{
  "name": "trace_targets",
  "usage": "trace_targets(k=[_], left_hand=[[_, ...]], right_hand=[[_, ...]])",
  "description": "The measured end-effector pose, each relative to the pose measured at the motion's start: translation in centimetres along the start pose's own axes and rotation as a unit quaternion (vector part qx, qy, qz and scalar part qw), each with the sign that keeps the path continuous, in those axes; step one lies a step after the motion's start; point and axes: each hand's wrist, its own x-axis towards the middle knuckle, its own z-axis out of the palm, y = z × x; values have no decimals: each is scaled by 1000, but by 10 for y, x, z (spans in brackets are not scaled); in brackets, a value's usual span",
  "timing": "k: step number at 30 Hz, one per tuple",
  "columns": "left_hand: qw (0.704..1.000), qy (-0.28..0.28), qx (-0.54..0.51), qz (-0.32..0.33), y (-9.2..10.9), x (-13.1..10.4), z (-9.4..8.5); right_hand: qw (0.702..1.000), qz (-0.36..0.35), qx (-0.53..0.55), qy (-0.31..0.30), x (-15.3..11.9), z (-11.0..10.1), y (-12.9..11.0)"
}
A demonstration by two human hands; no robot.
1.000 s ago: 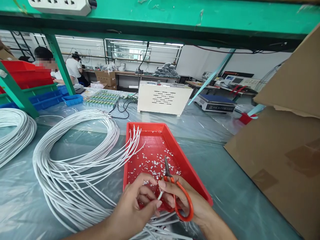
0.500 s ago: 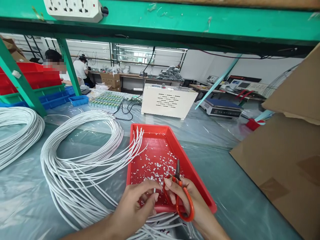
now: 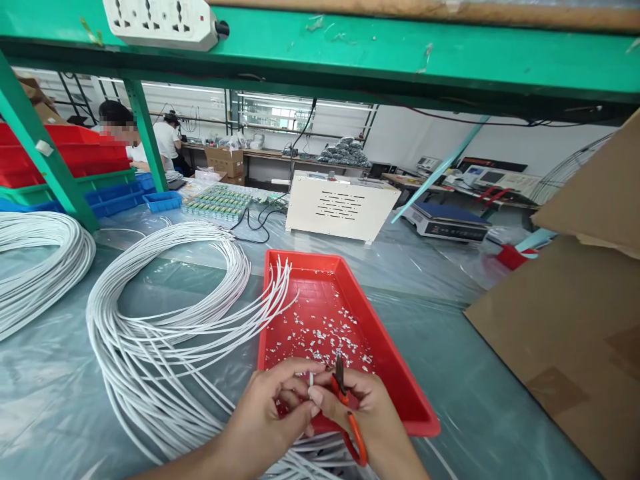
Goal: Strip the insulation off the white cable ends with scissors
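Two bare hands meet over the near part of a red tray (image 3: pixel 400 373) on the desk (image 3: pixel 440 347), which is covered with clear plastic sheeting. Left hand (image 3: pixel 275 403): thumb and forefinger curled inward, fingers closed on a short, pale cable end (image 3: pixel 311 379); the right thumb comes up close beside it. Right hand (image 3: pixel 367 410): fingers closed around orange-handled scissors (image 3: pixel 356 437), dark blades pointing away over the tray, one handle loop showing along the palm. Whether the blades are parted — cannot tell at this size. Silvery scraps (image 3: pixel 325 337) lie scattered across the tray floor, thickest near the middle and just beyond the hands. Left of the tray, a large white cable coil (image 3: pixel 120 320); its loose ends reach over the tray's left rim, and more white strands pass beneath the hands. A second coil (image 3: pixel 40 273) lies farther left, partly out of view. Beyond the tray: cream metal box (image 3: pixel 341 205) with slots, green circuit boards (image 3: pixel 217 202) to its left, a blue-topped scale (image 3: pixel 445 222) to its right. Brown cardboard (image 3: pixel 555 347) stands at right — a green shelf beam (image 3: pixel 380 50) crosses above. Two people in white tops are seen in the left background.
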Motion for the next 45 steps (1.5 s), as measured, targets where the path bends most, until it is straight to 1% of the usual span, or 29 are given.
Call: trace_targets(k=[2, 5, 8, 10, 13, 15, 19, 23, 27, 30, 33, 36, 39, 43, 45], left_hand=[[1000, 6, 8, 20, -1, -1, -2], [998, 31, 12, 47, -1, -2, -4], [997, 51, -14, 50, 0, -1, -5], [996, 56, -55, 40, 0, 0, -5], [990, 53, -126, 23, -4, 1, -4], [987, 51, -152, 17, -6, 2, -4], [984, 48, -169, 6, -8, 4, -5], [982, 44, -182, 0, -8, 6, -5], [978, 38, -207, -4, -8, 7, -6], [975, 33, -220, 2, -8, 6, -6], [972, 27, -235, -2, -8, 5, -6], [968, 25, -250, -18, -8, 5, -7], [968, 31, -248, -17, -7, 5, -6], [976, 45, -213, 3, -5, 4, -5], [981, 56, -188, 7, -5, 3, -5]], right_hand=[[1000, -2, 3, 4, 0, 2, -3], [1000, -7, 5, 1, 1, 3, -8], [1000, -8, 16, 4, 4, 5, -9], [999, -17, 20, 19, 6, 7, -8], [998, -47, 8, 46, 6, 11, -2], [996, -69, -6, 54, 6, 12, 1], [993, -103, -39, 47, 6, 10, 5], [989, -121, -72, 55, 6, 10, 3], [988, -130, -73, 39, 6, 9, 1], [985, -136, -101, 30, 6, 8, -1], [983, -132, -127, 33, 6, 8, -4], [983, -128, -128, 42, 3, 9, -5], [985, -125, -109, 51, 2, 10, -4], [988, -112, -102, 32, 2, 9, -2], [988, -113, -102, 33, 2, 8, -2]])
